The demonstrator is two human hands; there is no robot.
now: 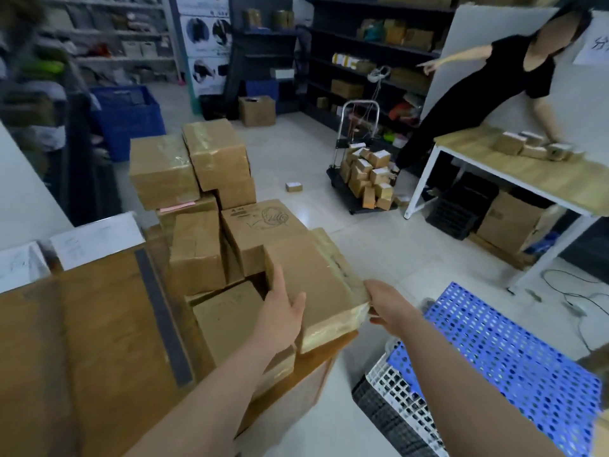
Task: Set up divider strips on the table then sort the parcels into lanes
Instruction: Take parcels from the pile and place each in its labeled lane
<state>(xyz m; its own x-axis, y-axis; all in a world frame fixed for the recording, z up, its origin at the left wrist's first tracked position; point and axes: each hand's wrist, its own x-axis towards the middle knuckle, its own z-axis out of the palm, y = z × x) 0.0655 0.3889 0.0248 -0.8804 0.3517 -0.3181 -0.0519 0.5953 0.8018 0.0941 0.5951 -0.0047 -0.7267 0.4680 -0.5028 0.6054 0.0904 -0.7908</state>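
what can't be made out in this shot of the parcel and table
Right hand: head view, fingertips hidden under the parcel.
Paper sheets: head view, writing blurred.
Cart parcels: head view, labels too small.
Table: head view, left side cut off by the frame edge.

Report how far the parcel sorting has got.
Done: one dark divider strip lies on the table. In hand: the left hand and right hand grip a parcel at the front. Left: the pile sits heaped, not in lanes.
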